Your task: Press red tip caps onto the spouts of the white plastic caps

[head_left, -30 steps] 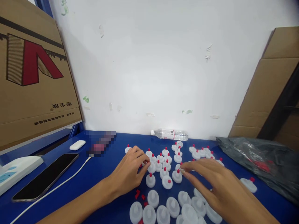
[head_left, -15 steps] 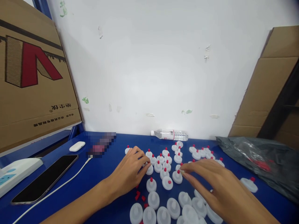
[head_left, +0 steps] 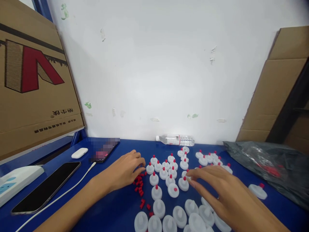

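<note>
Several white plastic caps with red tips (head_left: 166, 169) stand on the blue table (head_left: 113, 203). More white caps without red tips (head_left: 178, 215) lie near the front edge. A small heap of loose red plugs (head_left: 139, 184) lies just right of my left hand (head_left: 123, 172), whose fingers are curled over them. My right hand (head_left: 222, 193) rests palm down over the white caps, and its fingertips touch one red-tipped cap (head_left: 183, 183).
A dark phone (head_left: 45, 187) on a white cable, a white earbud case (head_left: 79, 152) and a second phone (head_left: 103, 151) lie at left. A water bottle (head_left: 176, 139) lies by the wall. A black plastic bag (head_left: 270, 167) sits at right. Cardboard boxes (head_left: 36, 80) flank both sides.
My left hand has drawn back to the left, off the red-tipped caps, uncovering the heap of red plugs. My right hand has barely moved.
</note>
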Available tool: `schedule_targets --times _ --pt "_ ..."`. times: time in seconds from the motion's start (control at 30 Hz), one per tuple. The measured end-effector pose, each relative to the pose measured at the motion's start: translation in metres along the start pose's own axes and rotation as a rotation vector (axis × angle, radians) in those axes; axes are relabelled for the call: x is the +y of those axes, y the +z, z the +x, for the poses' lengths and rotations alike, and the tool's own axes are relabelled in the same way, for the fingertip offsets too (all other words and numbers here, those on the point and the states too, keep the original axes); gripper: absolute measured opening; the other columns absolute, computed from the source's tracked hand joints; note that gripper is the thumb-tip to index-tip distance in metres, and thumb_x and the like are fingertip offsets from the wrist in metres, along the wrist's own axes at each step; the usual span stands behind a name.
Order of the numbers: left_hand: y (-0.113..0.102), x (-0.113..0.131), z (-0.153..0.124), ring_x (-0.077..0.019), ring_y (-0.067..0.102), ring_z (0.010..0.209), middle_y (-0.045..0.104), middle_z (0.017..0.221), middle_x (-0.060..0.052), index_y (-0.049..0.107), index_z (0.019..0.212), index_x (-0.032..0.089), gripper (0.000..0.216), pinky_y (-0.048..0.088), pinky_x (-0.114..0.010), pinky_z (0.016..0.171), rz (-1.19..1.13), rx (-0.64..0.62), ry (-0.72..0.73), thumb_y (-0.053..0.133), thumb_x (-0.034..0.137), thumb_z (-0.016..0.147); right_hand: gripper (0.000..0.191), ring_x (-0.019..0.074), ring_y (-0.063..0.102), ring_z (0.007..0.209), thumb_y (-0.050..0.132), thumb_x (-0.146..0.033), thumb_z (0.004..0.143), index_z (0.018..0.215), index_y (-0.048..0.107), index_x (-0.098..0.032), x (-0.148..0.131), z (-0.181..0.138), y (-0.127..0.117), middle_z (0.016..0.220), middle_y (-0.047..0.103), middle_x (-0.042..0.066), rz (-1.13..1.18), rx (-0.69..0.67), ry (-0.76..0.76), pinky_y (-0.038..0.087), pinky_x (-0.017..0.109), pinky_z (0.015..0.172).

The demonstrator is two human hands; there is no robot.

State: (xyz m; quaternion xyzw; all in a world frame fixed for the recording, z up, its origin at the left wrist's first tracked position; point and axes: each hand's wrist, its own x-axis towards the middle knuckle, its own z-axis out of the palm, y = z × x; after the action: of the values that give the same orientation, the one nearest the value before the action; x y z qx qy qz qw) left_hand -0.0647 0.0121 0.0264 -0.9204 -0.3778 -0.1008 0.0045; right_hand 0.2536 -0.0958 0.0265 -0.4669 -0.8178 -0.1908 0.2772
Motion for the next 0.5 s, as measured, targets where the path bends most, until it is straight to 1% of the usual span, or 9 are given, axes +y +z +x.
schedule_targets --times 0.1,0.2,0.3,0.43,0.5 --pt "0.002 0.000 0.000 -0.0242 0.068 0.097 0.072 0.103 -0.005 0.075 0.106 0.023 0.014 0.049 -0.041 0.099 -0.007 -0.040 -0.004 0.063 0.030 0.107 0.034 0.0262 0.081 0.090 0.045 -0.037 0.111 0.113 0.078 -0.029 0.007 -0.008 0.011 0.101 0.083 0.004 0.006 -0.036 0.036 0.067 0.040 0.074" --pt "0.008 0.002 0.003 -0.0242 0.068 0.098 0.073 0.104 -0.005 0.075 0.106 0.022 0.016 0.047 -0.042 0.104 -0.010 -0.047 0.008 0.064 0.033 0.107 0.033 0.0282 0.080 0.102 0.047 -0.036 0.110 0.118 0.078 -0.028 0.015 -0.015 0.019 0.111 0.082 0.006 0.013 -0.059 0.071 0.066 0.045 0.088" --pt "0.016 0.002 0.005 -0.0247 0.066 0.099 0.072 0.104 -0.006 0.075 0.105 0.021 0.021 0.048 -0.040 0.098 -0.016 -0.027 0.028 0.060 0.036 0.109 0.036 0.0280 0.078 0.110 0.044 -0.033 0.111 0.120 0.078 -0.027 0.024 -0.018 0.016 0.119 0.082 0.007 0.027 -0.078 0.124 0.062 0.048 0.098" --pt "0.024 -0.003 0.007 -0.0244 0.064 0.096 0.072 0.099 -0.006 0.073 0.097 0.021 0.025 0.046 -0.035 0.084 -0.042 0.003 0.063 0.056 0.034 0.111 0.040 0.0290 0.078 0.113 0.043 -0.038 0.111 0.122 0.079 -0.027 0.050 -0.026 0.000 0.121 0.082 0.007 0.028 -0.133 0.245 0.063 0.049 0.098" --pt "0.026 -0.004 0.007 -0.0241 0.062 0.094 0.072 0.097 -0.006 0.071 0.093 0.021 0.031 0.044 -0.034 0.080 -0.061 0.025 0.078 0.051 0.035 0.112 0.040 0.0307 0.079 0.110 0.046 -0.044 0.109 0.119 0.081 -0.026 0.069 -0.036 -0.008 0.119 0.083 0.009 0.013 -0.124 0.318 0.064 0.048 0.095"
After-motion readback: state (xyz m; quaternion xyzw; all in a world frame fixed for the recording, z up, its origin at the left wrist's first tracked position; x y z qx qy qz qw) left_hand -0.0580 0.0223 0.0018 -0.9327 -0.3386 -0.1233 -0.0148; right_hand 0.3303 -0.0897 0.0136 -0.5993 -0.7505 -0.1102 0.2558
